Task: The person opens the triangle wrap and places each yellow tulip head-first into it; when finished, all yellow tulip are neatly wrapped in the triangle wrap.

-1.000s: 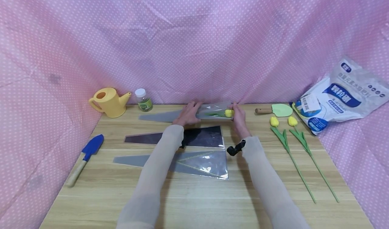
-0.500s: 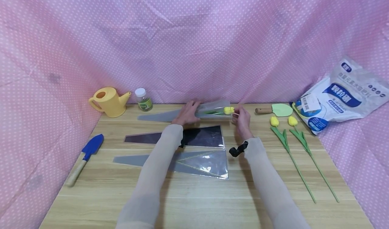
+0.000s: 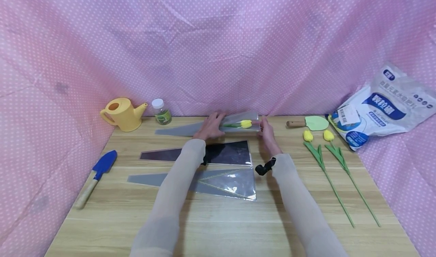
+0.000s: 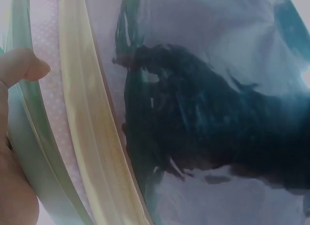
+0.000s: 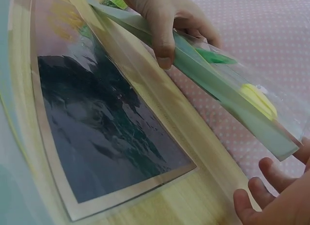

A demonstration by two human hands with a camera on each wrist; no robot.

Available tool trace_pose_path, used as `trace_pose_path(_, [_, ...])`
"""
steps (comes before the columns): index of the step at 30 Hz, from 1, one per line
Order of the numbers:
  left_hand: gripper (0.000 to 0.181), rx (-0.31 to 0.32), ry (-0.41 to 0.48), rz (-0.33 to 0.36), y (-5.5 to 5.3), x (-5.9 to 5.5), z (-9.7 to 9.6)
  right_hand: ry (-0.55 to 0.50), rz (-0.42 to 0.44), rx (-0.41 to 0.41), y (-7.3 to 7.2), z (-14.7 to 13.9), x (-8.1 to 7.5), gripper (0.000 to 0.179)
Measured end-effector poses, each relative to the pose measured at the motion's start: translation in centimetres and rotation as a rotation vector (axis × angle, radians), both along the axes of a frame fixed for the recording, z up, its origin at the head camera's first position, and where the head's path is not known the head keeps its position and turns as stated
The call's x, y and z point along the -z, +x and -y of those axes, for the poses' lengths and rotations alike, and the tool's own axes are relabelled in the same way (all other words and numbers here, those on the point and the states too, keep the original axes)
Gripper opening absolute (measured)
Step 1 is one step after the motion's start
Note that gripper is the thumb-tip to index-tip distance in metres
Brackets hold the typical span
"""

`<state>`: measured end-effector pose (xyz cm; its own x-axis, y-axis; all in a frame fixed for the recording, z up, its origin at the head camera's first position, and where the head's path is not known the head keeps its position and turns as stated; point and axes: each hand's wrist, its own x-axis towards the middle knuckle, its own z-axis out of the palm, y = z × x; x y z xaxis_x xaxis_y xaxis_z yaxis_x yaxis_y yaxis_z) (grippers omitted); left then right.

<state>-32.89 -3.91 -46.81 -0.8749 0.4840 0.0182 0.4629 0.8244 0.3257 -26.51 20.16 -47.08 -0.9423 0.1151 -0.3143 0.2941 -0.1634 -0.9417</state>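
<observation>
Near the back of the table, a grey-and-clear flower sleeve (image 3: 177, 130) holds a yellow tulip (image 3: 246, 123), its head inside the wide right end. My left hand (image 3: 211, 126) grips the sleeve around its middle, thumb on the near side in the right wrist view. At the sleeve's mouth, my right hand (image 3: 268, 134) reaches one straight finger inside to the tulip head, while the other fingers (image 5: 259, 186) curl loosely outside. The tulip's stem is mostly hidden by my left hand and the grey part of the sleeve.
A dark sleeve (image 3: 228, 153) and another grey sleeve (image 3: 225, 183) lie nearer. Two tulips (image 3: 321, 162) and a green trowel (image 3: 316, 123) lie right, before a fertilizer bag (image 3: 385, 105). Left are a watering can (image 3: 126, 115), a jar (image 3: 162, 115) and a blue trowel (image 3: 103, 164).
The tulip head has slid left, deeper into the sleeve. My right hand drew back slightly from the mouth, then came in again with a finger inside. My left hand has stayed in place.
</observation>
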Motion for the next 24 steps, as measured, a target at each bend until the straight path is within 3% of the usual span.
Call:
trace_pose_path(4, [0.079, -0.002, -0.007, 0.002, 0.0, 0.0, -0.1, -0.051, 0.045, -0.052, 0.0, -0.2, 0.1, 0.072])
trace_pose_path(8, [0.080, -0.009, -0.008, 0.001, -0.1, 0.1, -0.1, -0.059, 0.044, -0.060, -0.4, -0.4, 0.3, 0.054])
trace_pose_path(11, [0.080, -0.020, -0.018, 0.000, -0.3, 0.3, 0.1, 0.012, 0.030, -0.056, -0.7, -0.5, 0.3, 0.034])
trace_pose_path(13, [0.080, -0.028, -0.027, -0.001, -0.4, 0.4, 0.3, 0.099, 0.015, -0.063, -0.9, -0.5, 0.3, 0.029])
trace_pose_path(18, [0.082, -0.034, -0.059, -0.007, -0.6, 0.6, 0.9, 0.292, -0.027, -0.080, -1.0, -0.6, 0.7, 0.039])
trace_pose_path(24, [0.088, -0.038, -0.083, -0.002, -0.7, 0.8, 1.3, 0.418, -0.074, -0.062, -1.1, -0.3, 1.4, 0.034])
